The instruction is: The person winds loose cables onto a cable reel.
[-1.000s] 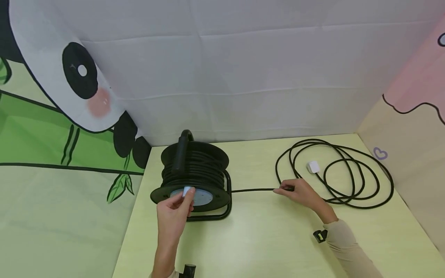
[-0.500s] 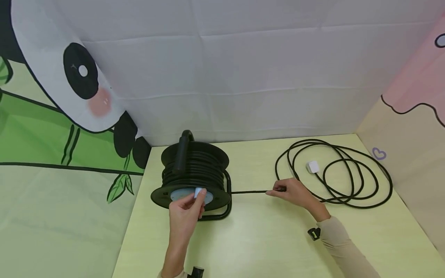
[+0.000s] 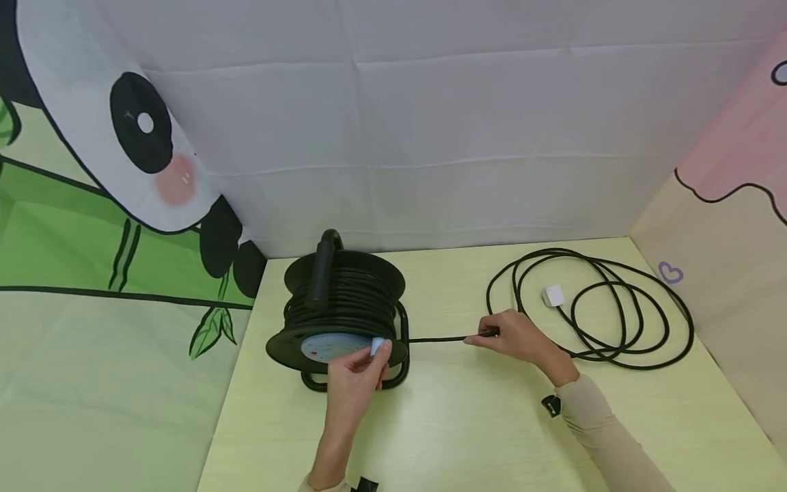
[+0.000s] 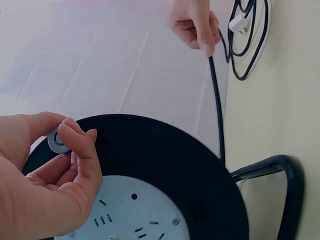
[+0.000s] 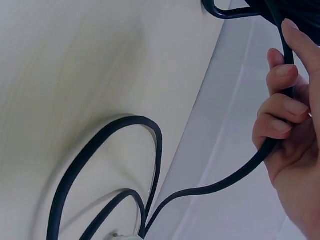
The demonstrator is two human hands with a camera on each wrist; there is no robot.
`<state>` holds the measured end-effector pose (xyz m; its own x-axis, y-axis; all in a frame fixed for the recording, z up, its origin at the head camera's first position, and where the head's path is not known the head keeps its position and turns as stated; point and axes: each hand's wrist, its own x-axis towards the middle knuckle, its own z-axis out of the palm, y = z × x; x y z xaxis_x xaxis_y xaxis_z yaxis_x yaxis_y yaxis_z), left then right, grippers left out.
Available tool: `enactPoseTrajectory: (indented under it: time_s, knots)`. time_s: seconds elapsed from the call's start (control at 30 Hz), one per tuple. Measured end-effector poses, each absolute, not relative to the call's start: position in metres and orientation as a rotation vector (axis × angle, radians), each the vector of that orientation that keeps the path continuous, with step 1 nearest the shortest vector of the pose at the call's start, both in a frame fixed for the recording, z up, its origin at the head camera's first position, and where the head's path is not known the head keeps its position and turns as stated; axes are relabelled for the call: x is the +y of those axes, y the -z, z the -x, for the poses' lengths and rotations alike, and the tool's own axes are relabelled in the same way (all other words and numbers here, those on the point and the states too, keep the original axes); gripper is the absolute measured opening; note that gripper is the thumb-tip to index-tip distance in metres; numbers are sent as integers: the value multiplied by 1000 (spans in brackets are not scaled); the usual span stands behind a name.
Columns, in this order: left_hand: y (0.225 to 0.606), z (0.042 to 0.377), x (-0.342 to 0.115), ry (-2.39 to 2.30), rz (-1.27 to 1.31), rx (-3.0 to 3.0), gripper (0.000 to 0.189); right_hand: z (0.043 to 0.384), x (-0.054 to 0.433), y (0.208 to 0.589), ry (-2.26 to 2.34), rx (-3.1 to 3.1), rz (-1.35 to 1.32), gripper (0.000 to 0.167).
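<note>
A black cable reel (image 3: 347,295) wound with black cord stands at the left of the table. On its front flange is a pale blue socket panel (image 4: 132,210). My left hand (image 3: 356,383) pinches the small pale winding knob (image 3: 376,346) near the flange's right edge, between thumb and fingers. From the reel a taut length of power cord (image 3: 436,339) runs right to my right hand (image 3: 519,336). The right hand's fingers curl round this cord (image 5: 287,52), as the right wrist view shows. Beyond that hand, the cord slackens into loose loops.
Loose cord loops (image 3: 688,307) lie on the right side of the pale table (image 3: 467,424), with a white plug (image 3: 553,296) among them. The reel's black tubular stand (image 4: 292,195) rests on the tabletop. A white cloth backdrop (image 3: 430,137) rises behind.
My left hand has carried the knob rightward across the reel's front as the flange turns. The right hand has shifted a little left, towards the reel, still holding the cord.
</note>
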<state>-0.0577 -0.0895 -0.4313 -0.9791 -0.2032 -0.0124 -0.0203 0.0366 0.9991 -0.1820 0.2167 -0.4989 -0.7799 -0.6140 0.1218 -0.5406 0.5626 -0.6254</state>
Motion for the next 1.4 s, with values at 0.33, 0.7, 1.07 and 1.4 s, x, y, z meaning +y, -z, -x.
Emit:
enactPoseTrajectory:
  time_s: [0.33,0.7,1.07,1.4]
  knots:
    - [456,59,-75,2100,-308,-2232,29,186,225,491,979,2716,991,26]
    - [484,60,-72,2117,-393,-2291,31,193,233,484,947,2779,1056,25]
    - [519,58,-87,2039,-511,-2337,31,201,254,480,965,2866,1111,26]
    - [540,54,-115,1974,-583,-2355,31,205,263,472,1014,2916,1100,25]
